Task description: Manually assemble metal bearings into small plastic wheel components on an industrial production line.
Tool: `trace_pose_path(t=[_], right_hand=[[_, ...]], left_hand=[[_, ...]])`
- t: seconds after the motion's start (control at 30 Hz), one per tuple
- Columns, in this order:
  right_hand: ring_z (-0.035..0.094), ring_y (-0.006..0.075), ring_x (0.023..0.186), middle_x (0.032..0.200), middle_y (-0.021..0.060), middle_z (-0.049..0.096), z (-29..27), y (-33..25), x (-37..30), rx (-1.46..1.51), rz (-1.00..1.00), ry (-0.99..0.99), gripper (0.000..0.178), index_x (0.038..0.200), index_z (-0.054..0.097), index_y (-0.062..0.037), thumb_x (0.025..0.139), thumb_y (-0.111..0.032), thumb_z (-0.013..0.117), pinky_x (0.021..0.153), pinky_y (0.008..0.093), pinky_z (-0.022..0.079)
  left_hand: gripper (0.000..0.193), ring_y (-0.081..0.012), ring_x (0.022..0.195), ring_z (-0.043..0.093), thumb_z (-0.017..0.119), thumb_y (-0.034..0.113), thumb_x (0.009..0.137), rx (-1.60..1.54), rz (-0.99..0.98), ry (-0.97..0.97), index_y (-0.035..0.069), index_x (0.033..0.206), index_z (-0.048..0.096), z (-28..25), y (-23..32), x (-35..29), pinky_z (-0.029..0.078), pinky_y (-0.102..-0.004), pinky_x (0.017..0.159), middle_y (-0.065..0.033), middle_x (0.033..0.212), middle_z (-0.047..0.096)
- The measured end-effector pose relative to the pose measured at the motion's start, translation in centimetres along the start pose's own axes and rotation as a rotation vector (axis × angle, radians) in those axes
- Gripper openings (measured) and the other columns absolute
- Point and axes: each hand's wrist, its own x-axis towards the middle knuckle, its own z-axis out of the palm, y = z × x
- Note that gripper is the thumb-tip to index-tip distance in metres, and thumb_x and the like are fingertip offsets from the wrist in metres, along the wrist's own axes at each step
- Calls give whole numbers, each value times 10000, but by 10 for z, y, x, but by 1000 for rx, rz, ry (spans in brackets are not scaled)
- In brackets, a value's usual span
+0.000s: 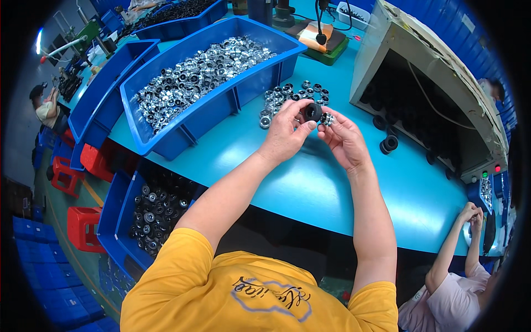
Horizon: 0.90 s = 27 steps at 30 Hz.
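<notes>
Above the turquoise table, my left hand (286, 131) is closed around a black ring-shaped part (313, 112), its round opening facing right. Close beside it, my right hand (344, 138) pinches a small shiny metal fitting (327, 119) between thumb and fingers. The two parts are nearly side by side; whether they touch I cannot tell. Just behind my hands lies a loose group of the same metal fittings (269, 102) on the tabletop. A large blue bin (215, 95) to the left holds a heap of them.
At right stands a box-like cabinet (362, 61) with a dark opening and black rings (389, 144) around its front. Below the table's left edge, a blue crate (119, 221) holds black-and-metal parts. Red stools (83, 229) stand at left. A co-worker (451, 293) sits at lower right.
</notes>
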Motion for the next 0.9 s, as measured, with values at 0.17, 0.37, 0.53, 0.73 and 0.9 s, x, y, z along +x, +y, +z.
trace_pose_path(t=[0.17, 0.37, 0.53, 0.73, 0.9], right_hand=[[680, 154, 896, 1045, 101, 683, -1, 0, -1, 19, -54, 2, 371, 1321, 549, 38, 990, -120, 608, 813, 278, 583], [692, 169, 953, 1098, 98, 692, -1, -2, -1, 7, -101, 12, 319, 1261, 600, 16, 994, -157, 624, 836, 275, 569], [692, 175, 946, 1100, 101, 692, -1, -2, -1, -4, -90, 4, 316, 1254, 602, 15, 992, -160, 629, 835, 282, 570], [687, 173, 956, 1096, 97, 692, -2, -1, -1, -13, -87, 0, 298, 1231, 611, 5, 990, -167, 637, 833, 286, 560], [684, 167, 967, 1103, 92, 693, 0, -2, -2, -15, -93, -5, 271, 1205, 623, -8, 985, -166, 644, 833, 282, 553]], left_hand=[[365, -173, 974, 608, 564, 180, 1015, -794, -308, -182, -21, 1319, 549, -6, 0, 4, 526, -358, 882, -92, 1134, 636], [345, -194, 939, 625, 452, 215, 1050, -1137, -467, -251, -41, 1235, 593, -13, -2, 6, 537, -405, 893, -127, 1086, 655], [383, -212, 934, 624, 441, 250, 1036, -1215, -545, -250, -41, 1222, 607, -14, -8, 7, 536, -409, 883, -145, 1084, 656], [398, -219, 928, 628, 441, 255, 1027, -1200, -540, -266, -46, 1227, 609, -14, -10, 8, 537, -408, 868, -153, 1087, 657], [403, -224, 918, 631, 431, 241, 1024, -1180, -560, -248, -56, 1233, 604, -14, -9, 8, 542, -412, 855, -160, 1088, 658]])
